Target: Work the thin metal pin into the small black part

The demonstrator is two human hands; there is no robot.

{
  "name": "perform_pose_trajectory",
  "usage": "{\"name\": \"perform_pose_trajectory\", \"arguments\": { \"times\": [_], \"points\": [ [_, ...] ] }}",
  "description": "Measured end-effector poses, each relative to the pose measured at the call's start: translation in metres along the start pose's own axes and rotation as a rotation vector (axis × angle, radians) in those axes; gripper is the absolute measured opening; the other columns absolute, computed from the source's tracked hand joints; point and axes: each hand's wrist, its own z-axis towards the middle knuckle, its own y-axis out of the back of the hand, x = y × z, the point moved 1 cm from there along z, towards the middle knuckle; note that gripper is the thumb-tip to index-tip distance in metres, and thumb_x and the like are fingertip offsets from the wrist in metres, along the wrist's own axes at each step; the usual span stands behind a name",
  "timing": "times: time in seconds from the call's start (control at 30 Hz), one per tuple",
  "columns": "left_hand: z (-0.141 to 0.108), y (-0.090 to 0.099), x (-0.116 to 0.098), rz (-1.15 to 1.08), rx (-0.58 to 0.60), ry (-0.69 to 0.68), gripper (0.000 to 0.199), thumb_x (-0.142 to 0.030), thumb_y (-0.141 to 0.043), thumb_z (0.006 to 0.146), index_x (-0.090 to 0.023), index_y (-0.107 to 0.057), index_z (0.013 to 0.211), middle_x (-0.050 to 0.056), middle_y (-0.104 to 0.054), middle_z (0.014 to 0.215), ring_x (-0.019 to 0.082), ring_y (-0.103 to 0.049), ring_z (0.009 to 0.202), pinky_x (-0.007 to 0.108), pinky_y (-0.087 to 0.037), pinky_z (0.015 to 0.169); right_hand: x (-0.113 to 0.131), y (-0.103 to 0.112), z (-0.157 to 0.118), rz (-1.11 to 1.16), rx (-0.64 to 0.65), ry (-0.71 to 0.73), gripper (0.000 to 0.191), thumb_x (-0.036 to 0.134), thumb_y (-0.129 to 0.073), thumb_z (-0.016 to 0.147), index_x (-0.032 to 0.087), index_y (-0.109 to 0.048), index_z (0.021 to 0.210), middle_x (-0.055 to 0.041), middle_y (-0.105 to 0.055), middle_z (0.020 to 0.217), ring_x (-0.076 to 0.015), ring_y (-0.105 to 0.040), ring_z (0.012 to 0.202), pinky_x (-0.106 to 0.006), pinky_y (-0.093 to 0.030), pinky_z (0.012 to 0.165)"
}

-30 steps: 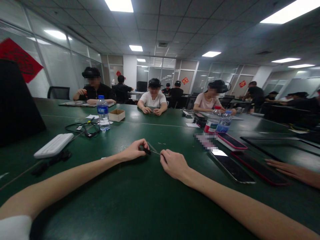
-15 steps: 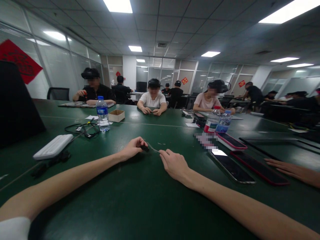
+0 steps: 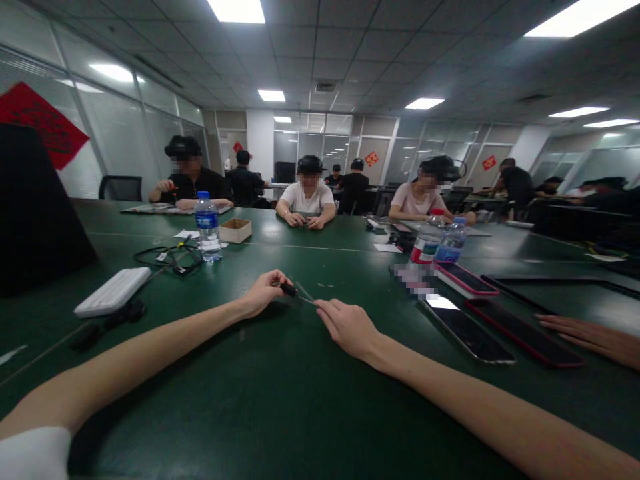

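My left hand [image 3: 266,293] is closed in a pinch on a small black piece [image 3: 289,289], held just over the green table [image 3: 280,400]. From the black piece a thin, pale strip or rod [image 3: 307,299] runs to the right; its exact kind is too small to make out. The fingers of my right hand [image 3: 350,327] are pinched on the other end of this thin part. Only a short stretch of it shows between my two hands, and its right end is hidden by my fingers.
On the left are a white power strip [image 3: 113,292], black cables [image 3: 167,257], a water bottle [image 3: 207,227] and a small open box [image 3: 236,231]. To the right lie several phones [image 3: 470,330], two bottles [image 3: 427,237] and another person's hand [image 3: 587,337]. People sit opposite.
The black piece in my left hand has turned, and more of it shows past the fingertips. My right hand has shifted slightly left. The whole view has moved a little.
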Motion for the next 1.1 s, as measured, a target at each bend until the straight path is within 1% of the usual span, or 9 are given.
{"name": "perform_pose_trajectory", "arguments": {
  "times": [0.13, 0.37, 0.63, 0.73, 0.83, 0.97, 1.1],
  "points": [
    [0.0, -0.001, 0.0, -0.035, 0.014, -0.004, 0.03, -0.008, -0.067, 0.062, -0.017, -0.043, 0.079, 0.002, -0.063, 0.086, 0.018, -0.064, 0.083, 0.032, -0.047, 0.079, -0.003, -0.004, 0.0, 0.042, -0.034, 0.042, 0.039, 0.037, -0.032, 0.1, 0.018, -0.055, 0.125, -0.0092, -0.066, 0.1, -0.0157, -0.063, 0.082, -0.027, -0.048, 0.073],
    [-0.002, -0.002, -0.002, -0.011, 0.034, 0.027, 0.032, -0.011, -0.07, 0.063, -0.016, -0.044, 0.081, 0.004, -0.064, 0.088, 0.017, -0.063, 0.083, 0.03, -0.047, 0.076, -0.002, -0.003, 0.0, 0.082, -0.05, 0.045, 0.04, 0.038, -0.03, 0.1, 0.017, -0.055, 0.124, -0.0087, -0.066, 0.101, -0.0157, -0.063, 0.082, -0.028, -0.049, 0.072],
    [-0.002, -0.001, -0.001, -0.001, 0.059, 0.028, 0.032, -0.01, -0.069, 0.063, -0.016, -0.044, 0.082, 0.002, -0.062, 0.087, 0.015, -0.061, 0.081, 0.026, -0.046, 0.07, -0.002, -0.003, 0.0, 0.075, -0.037, 0.032, 0.04, 0.038, -0.03, 0.101, 0.018, -0.054, 0.125, -0.0079, -0.066, 0.101, -0.0149, -0.062, 0.081, -0.026, -0.048, 0.07],
    [-0.003, -0.002, -0.003, 0.033, 0.064, 0.034, 0.033, -0.01, -0.069, 0.062, -0.017, -0.044, 0.082, 0.001, -0.06, 0.088, 0.014, -0.06, 0.08, 0.026, -0.045, 0.069, -0.001, -0.001, 0.0, 0.066, -0.035, 0.009, 0.04, 0.038, -0.029, 0.101, 0.017, -0.054, 0.125, -0.0081, -0.066, 0.101, -0.0148, -0.062, 0.08, -0.026, -0.048, 0.07],
    [-0.005, -0.006, -0.008, 0.109, 0.098, 0.012, 0.032, -0.01, -0.068, 0.063, -0.017, -0.043, 0.082, 0.0, -0.058, 0.088, 0.013, -0.058, 0.079, 0.026, -0.045, 0.071, 0.001, 0.002, 0.0, 0.04, -0.018, -0.029, 0.041, 0.039, -0.028, 0.101, 0.018, -0.055, 0.123, -0.0082, -0.065, 0.101, -0.0149, -0.062, 0.079, -0.026, -0.048, 0.069],
    [-0.009, -0.011, -0.015, 0.253, 0.148, -0.026, 0.028, -0.015, -0.068, 0.068, -0.016, -0.044, 0.082, 0.0, -0.056, 0.088, 0.013, -0.056, 0.08, 0.026, -0.044, 0.072, 0.003, 0.005, 0.0, -0.009, 0.039, -0.098, 0.041, 0.039, -0.027, 0.101, 0.02, -0.057, 0.121, -0.0081, -0.064, 0.101, -0.016, -0.062, 0.082, -0.027, -0.048, 0.07],
    [-0.01, -0.012, -0.018, 0.316, 0.169, -0.046, 0.029, -0.017, -0.069, 0.068, -0.017, -0.045, 0.084, -0.001, -0.053, 0.085, 0.012, -0.054, 0.075, 0.025, -0.043, 0.07, 0.004, 0.007, 0.0, -0.031, 0.077, -0.154, 0.042, 0.04, -0.025, 0.101, 0.021, -0.056, 0.121, -0.0083, -0.063, 0.105, -0.0169, -0.062, 0.085, -0.028, -0.048, 0.073]
  ]
}}
